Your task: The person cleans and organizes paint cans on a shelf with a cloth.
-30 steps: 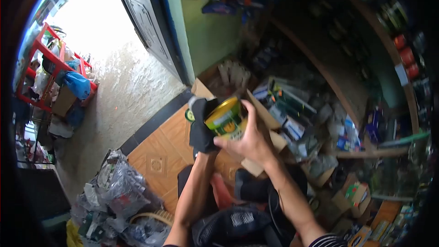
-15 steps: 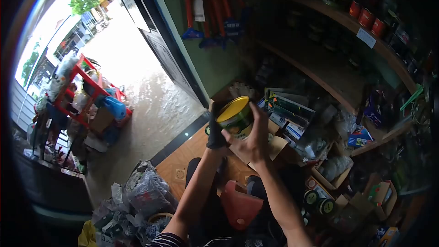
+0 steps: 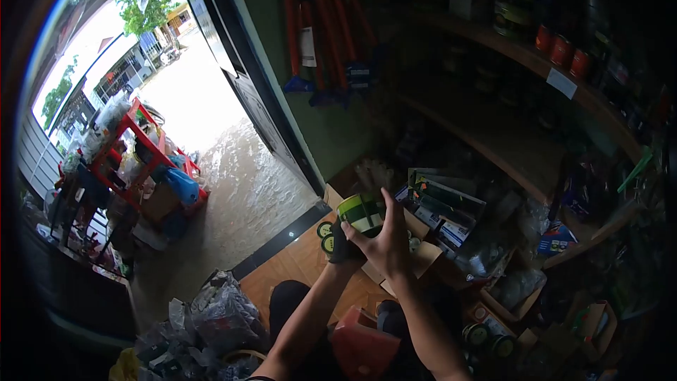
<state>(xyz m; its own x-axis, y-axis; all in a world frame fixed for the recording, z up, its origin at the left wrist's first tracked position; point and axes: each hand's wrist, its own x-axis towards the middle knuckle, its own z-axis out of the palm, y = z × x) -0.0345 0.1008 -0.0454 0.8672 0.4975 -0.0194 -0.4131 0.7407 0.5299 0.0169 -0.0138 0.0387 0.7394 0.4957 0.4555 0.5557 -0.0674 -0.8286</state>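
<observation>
A green can [image 3: 360, 214] with a pale band is held up in front of me, above the floor. My left hand [image 3: 347, 245], in a dark glove or wrap, supports it from the left and below. My bare right hand [image 3: 386, 243] is against its right side, with the thumb on the front and the index finger raised. Two small round cans [image 3: 327, 243] with dark and pale lids stand just left of my left hand. An open cardboard box [image 3: 422, 257] lies behind my right hand. Between my legs is a red plastic stool [image 3: 363, 347].
Plastic-wrapped goods [image 3: 229, 307] are piled at the lower left. A red rack [image 3: 144, 144] stands outside the open door [image 3: 247, 88]. Wooden shelves [image 3: 493, 127] with cans line the right, above boxes and lidded cans [image 3: 502, 346] on the floor. Orange-handled tools [image 3: 328, 25] hang on the wall.
The can has been turned so its yellow end no longer shows, and it sits a little lower. The view has shifted slightly, uncovering the two small cans on the left.
</observation>
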